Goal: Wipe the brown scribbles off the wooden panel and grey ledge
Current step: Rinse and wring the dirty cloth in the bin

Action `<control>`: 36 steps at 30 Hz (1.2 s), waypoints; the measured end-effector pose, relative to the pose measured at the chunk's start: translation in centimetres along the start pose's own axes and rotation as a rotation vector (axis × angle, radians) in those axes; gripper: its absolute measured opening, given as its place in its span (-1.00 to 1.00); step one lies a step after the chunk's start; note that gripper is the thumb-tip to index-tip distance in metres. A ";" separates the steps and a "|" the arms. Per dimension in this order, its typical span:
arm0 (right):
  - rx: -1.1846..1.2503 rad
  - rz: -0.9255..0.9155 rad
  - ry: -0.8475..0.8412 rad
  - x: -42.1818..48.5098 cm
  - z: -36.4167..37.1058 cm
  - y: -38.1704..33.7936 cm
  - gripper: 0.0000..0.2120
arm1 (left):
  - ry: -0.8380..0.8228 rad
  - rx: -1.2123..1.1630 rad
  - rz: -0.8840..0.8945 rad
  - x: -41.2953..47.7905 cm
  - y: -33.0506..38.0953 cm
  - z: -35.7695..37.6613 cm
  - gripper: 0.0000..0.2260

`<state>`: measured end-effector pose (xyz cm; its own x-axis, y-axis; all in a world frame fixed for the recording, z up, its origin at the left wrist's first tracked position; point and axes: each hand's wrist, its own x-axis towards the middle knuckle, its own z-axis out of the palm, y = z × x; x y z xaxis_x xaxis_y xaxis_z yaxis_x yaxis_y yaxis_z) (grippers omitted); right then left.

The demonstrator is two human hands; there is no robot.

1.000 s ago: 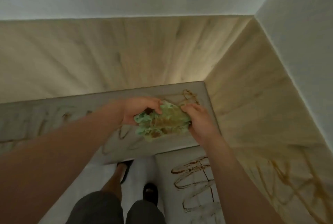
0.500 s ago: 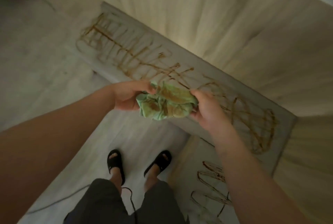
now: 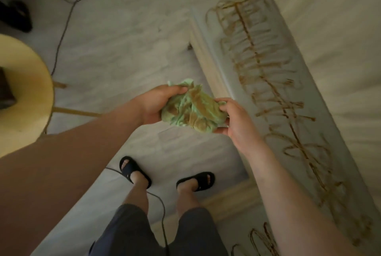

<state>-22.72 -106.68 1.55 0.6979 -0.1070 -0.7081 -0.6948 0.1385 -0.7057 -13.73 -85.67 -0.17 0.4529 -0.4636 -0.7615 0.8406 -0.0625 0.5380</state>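
The fingers point(image 3: 179, 90) of the left hand point(image 3: 154, 104) are curled over the top and near side of a bunched green cloth point(image 3: 191, 111), gripping it from the left. The right hand point(image 3: 235, 121) pinches the cloth's other end, with its fingertips point(image 3: 223, 105) on top and its thumb underneath. Both hands are closed on the cloth and hold it in the air between them, touching neither the ledge nor the panel. The cloth is blotched with brown stains.

The grey ledge point(image 3: 321, 119) lies just beyond and to the right of the right fingertips, running from far ahead back past the right forearm. Brown scribbles point(image 3: 266, 74) cover its top along nearly its whole length. The wooden panel point(image 3: 340, 29) rises on the far side of the ledge, farther right of the fingers. A second, smaller patch of scribbles point(image 3: 261, 241) shows on a pale surface low down, under the right forearm.

By count there is one cloth, two hands, one ledge, one panel and two patches of scribbles. Below the hands are two black sandals point(image 3: 134, 171), with a round yellow table point(image 3: 26, 91) well to the left.
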 end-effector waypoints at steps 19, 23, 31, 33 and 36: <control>-0.492 -0.403 -0.430 7.0 60.4 -3.0 -0.69 | 0.223 -0.477 0.380 -27.0 -1.3 -52.9 -0.66; -0.586 -0.464 -0.524 6.9 68.7 -3.4 -0.64 | 0.420 -0.505 0.418 -30.6 -3.0 -59.4 -0.56; -0.771 -0.390 -0.653 10.7 79.8 -3.7 -0.71 | 1.097 -0.342 0.322 -31.6 -3.7 -67.0 -0.87; -0.798 -0.346 -0.659 12.3 82.2 -3.8 -0.68 | 1.185 -0.416 0.309 -31.5 -3.3 -69.0 -0.82; -0.842 -0.255 -0.620 14.5 84.5 -3.6 -0.64 | 1.267 -0.490 0.269 -30.8 -2.2 -71.7 -0.77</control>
<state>4.57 -25.50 -4.25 0.6411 0.5142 -0.5698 -0.2469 -0.5648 -0.7874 -8.26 -7.92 -3.79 0.3518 0.7160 -0.6030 0.5834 0.3360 0.7394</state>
